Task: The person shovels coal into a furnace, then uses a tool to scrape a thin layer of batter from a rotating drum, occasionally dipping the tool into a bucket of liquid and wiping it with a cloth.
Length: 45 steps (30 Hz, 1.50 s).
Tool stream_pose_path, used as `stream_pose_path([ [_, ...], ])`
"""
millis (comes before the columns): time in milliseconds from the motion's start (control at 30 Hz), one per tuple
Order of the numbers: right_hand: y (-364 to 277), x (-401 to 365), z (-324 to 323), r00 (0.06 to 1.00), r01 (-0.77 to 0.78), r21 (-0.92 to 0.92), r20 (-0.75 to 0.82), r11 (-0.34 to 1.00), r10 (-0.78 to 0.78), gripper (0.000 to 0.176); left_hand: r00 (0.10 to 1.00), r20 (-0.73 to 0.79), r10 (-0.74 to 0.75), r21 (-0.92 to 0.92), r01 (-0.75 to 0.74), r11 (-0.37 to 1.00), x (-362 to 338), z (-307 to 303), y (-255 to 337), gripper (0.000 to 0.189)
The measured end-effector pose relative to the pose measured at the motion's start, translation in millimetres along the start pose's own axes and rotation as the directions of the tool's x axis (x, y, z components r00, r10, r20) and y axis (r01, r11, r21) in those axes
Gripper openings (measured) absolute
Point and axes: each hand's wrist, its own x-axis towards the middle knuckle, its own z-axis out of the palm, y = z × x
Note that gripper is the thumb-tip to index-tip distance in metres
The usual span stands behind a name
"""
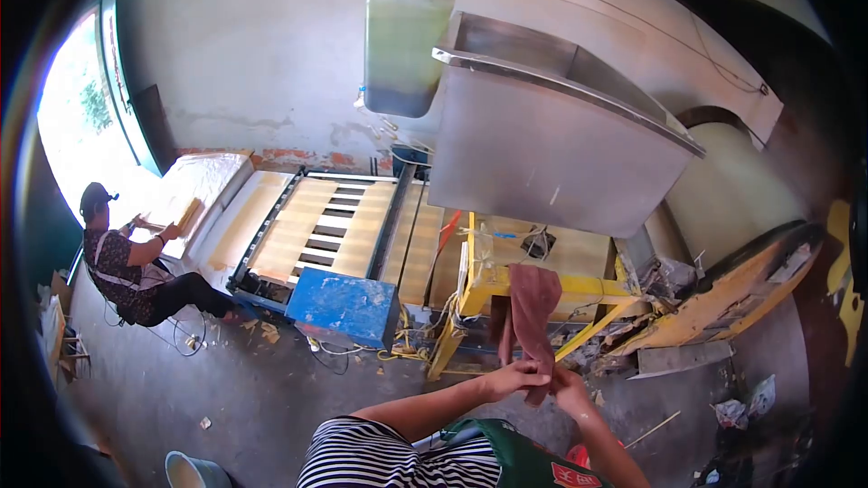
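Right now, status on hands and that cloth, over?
Left hand, right hand both clasp reddish cloth at lower end. Cloth hangs from yellow frame. Seated co-worker far left, well apart.

The cloth (533,303) is dull maroon, the frame (592,287) behind it yellow. The person's shirt (380,456) is striped in 2 colours — black and white — and the apron (520,461) is green with a red patch. The box (344,303) is scuffed blue, the hopper (551,154) grey steel, the canister (407,36) pale green.
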Motion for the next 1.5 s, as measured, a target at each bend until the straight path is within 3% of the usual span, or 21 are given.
stream_pose_path([
  [67, -2.5, -0.4, -5.3, 0.995, -0.102, 0.054, 0.007, 0.993, 0.102, 0.012, 0.967, 0.230, 0.111, -0.629, 0.061, 0.775, -7.8, -1.5, 9.7, 0.032],
  [167, -32.5, -11.5, -14.0, 0.992, -0.124, -0.130, -0.007, 0.984, 0.124, 0.013, 0.982, 0.163, 0.089, -0.728, 0.059, 0.683, -9.2, 5.0, 7.8, 0.029],
  [200, -48.2, -13.2, -11.0, 0.995, 0.054, -0.264, -0.063, 0.963, -0.073, 0.013, 0.996, 0.083, 0.032, -0.753, 0.041, 0.656, -5.1, 7.8, 3.9, 0.028],
  [233, -60.4, -11.4, -8.1, 0.958, 0.213, -0.402, -0.094, 0.890, -0.271, 0.013, 0.995, 0.094, 0.026, -0.751, 0.054, 0.658, 5.3, 5.0, -1.7, 0.028],
  [300, -72.6, -9.0, -6.3, 0.960, 0.183, -0.424, -0.118, 0.887, -0.254, 0.015, 0.960, 0.155, 0.231, -0.419, -0.148, 0.896, 27.7, -0.4, -16.2, 0.036],
  [333, -76.7, -12.5, -6.7, 0.961, 0.152, -0.446, -0.141, 0.882, -0.237, 0.016, 0.958, 0.197, 0.207, -0.415, -0.110, 0.903, 28.0, 0.4, -10.4, 0.036],
  [400, -74.2, -16.9, -11.9, 0.998, -0.053, -0.147, 0.009, 0.988, 0.055, 0.020, 0.987, 0.154, 0.040, -0.284, 0.005, 0.959, 31.1, 2.1, 11.8, 0.038],
  [467, -73.9, -17.3, -18.3, 0.979, 0.206, -0.447, 0.096, 0.871, -0.182, 0.024, 0.986, 0.151, 0.074, -0.172, -0.048, 0.984, 32.1, 4.6, 21.1, 0.040],
  [533, -56.0, -9.8, -10.6, 0.899, 0.416, -0.415, 0.054, 0.809, -0.435, 0.025, 0.997, 0.064, 0.050, -0.144, -0.041, 0.989, 19.2, 20.9, 46.2, 0.046],
  [667, -89.8, -4.1, 4.4, 0.967, 0.215, 0.249, 0.080, 0.944, -0.241, 0.013, 0.981, 0.168, 0.100, -0.396, -0.026, 0.918, 21.7, 14.8, 38.1, 0.056],
  [700, -92.3, -0.6, 6.2, 0.972, 0.078, 0.531, 0.147, 0.843, -0.182, 0.011, 0.984, 0.138, 0.115, -0.420, -0.048, 0.906, 22.0, 12.0, 38.0, 0.047],
  [767, -105.3, -3.7, 6.8, 0.990, -0.052, 0.702, 0.128, 0.711, -0.053, 0.010, 0.985, 0.125, 0.122, -0.436, -0.056, 0.898, 26.1, 20.8, 42.3, 0.039],
  [800, -111.2, -2.1, 7.5, 0.986, -0.166, 0.831, 0.157, 0.531, 0.061, 0.011, 0.999, -0.050, -0.011, -0.519, -0.017, 0.854, 26.6, 27.4, 45.5, 0.035],
  [867, -81.9, 16.5, 20.9, 0.990, -0.141, 0.826, 0.119, 0.546, 0.075, 0.013, 0.967, -0.202, -0.156, -0.591, 0.007, 0.807, 25.6, 35.4, 55.4, 0.031],
  [967, -66.3, 22.5, 39.2, 0.996, 0.094, 0.472, -0.034, 0.877, -0.088, 0.018, 0.956, -0.257, -0.144, -0.449, 0.014, 0.894, 21.9, 40.4, 67.8, 0.031],
  [1033, -65.1, 30.5, 51.2, 0.955, 0.247, 0.324, -0.243, 0.913, -0.173, 0.018, 0.960, -0.279, 0.003, -0.529, -0.156, 0.834, 21.6, 52.9, 73.0, 0.028],
  [1100, -67.7, 42.8, 64.5, 0.749, 0.424, -0.052, -0.541, 0.904, -0.383, 0.019, 0.952, -0.281, 0.120, -0.633, -0.278, 0.723, 35.5, 37.6, 51.5, 0.023],
  [1167, -71.6, 49.0, 70.7, 0.428, 0.422, -0.447, -0.668, 0.789, -0.608, 0.020, 0.939, -0.246, 0.242, -0.617, -0.344, 0.708, 39.6, 33.5, 42.7, 0.022],
  [1200, -70.0, 47.7, 69.2, 0.423, 0.419, -0.447, -0.674, 0.791, -0.605, 0.020, 0.909, -0.211, 0.360, -0.608, -0.411, 0.679, 41.1, 31.3, 38.4, 0.022],
  [1367, -73.3, 10.8, 43.2, 0.835, 0.222, -0.469, -0.360, 0.855, -0.415, 0.022, 0.928, -0.285, 0.240, -0.493, -0.356, 0.794, 47.8, 22.2, 25.6, 0.021],
  [1500, -68.8, -1.7, 31.9, 0.947, 0.080, -0.674, -0.178, 0.734, -0.266, 0.023, 0.923, -0.314, 0.221, -0.307, -0.320, 0.896, 49.0, 22.4, 23.0, 0.024],
])
